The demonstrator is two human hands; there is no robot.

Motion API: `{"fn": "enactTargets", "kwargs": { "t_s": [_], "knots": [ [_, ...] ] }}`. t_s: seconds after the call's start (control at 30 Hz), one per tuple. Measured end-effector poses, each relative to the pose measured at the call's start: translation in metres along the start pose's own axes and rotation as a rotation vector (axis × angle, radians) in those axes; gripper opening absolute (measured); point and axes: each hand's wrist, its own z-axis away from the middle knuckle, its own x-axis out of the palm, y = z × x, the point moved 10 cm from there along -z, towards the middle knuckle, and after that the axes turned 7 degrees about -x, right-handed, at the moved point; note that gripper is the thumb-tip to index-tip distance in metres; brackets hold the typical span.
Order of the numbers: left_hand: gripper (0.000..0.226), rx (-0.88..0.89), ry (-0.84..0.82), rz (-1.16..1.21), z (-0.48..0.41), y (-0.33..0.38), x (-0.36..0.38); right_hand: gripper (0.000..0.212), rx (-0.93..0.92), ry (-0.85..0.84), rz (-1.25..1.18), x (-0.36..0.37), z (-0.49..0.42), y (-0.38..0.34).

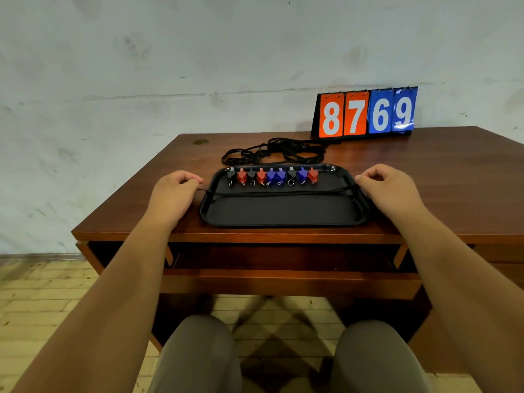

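A black tray (283,214) lies near the front edge of a brown wooden desk (127,211). Along its far side stands a row of several small whistles (272,176) in black, red and blue, each with a metal ring. A black cord (283,192) stretches straight across the tray from side to side. My left hand (173,194) pinches its left end just left of the tray. My right hand (388,191) pinches its right end at the tray's right rim. Both hands rest on the desk.
A heap of black cords (272,153) lies behind the tray. A flip scoreboard (365,113) reading 8769 stands at the desk's back right against a white wall. An open drawer shelf sits under the desktop, above my knees.
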Motion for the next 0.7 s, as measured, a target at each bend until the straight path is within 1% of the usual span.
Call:
{"fn": "enactTargets", "kwargs": {
  "t_s": [0.13,0.37,0.6,0.7],
  "knots": [
    [0.024,-0.004,0.002,0.006,0.001,0.001,0.000,0.023,0.029,0.028,-0.023,-0.004,0.002,0.001],
    [0.021,-0.024,0.022,0.061,0.004,0.002,-0.004,0.022,0.056,0.026,-0.023,-0.005,0.000,0.005],
    [0.019,0.076,-0.002,-0.089,0.006,0.033,-0.004,0.023,0.162,0.032,-0.178,-0.006,-0.006,0.011],
    [0.018,0.109,-0.023,-0.132,-0.002,0.052,0.003,0.023,0.167,-0.003,-0.179,-0.003,-0.012,0.003]
  ]
}}
